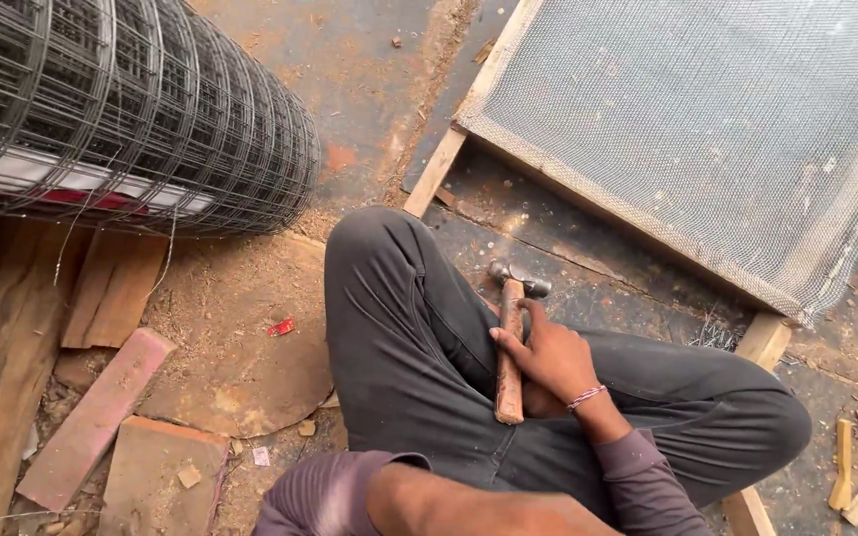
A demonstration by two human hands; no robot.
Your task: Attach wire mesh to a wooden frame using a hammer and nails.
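Head view. A hammer [509,347] with a wooden handle and a dark metal head is held across the lap of a seated person in dark grey trousers [419,357]. The right hand [546,359] is closed around the handle near its middle, with the fingers wrapped over the wood; a beaded bracelet is seen at the wrist. The metal head lies beyond the hand, toward the wooden frame [548,179] covered with fine wire mesh, which rests on the floor just past the hammer. The left forearm is seen at the lower edge, but the left hand is out of view, so its state cannot be told.

Handling is judged as follows: the hammer is rigid and head-heavy, the wood dry and not slippery; a hold nearer the handle's free end would be expected to give more swing, the present middle hold more control.

Well to the left of the hammer, a roll of welded wire mesh [131,109] lies on boards, with a brick [96,417] near it.
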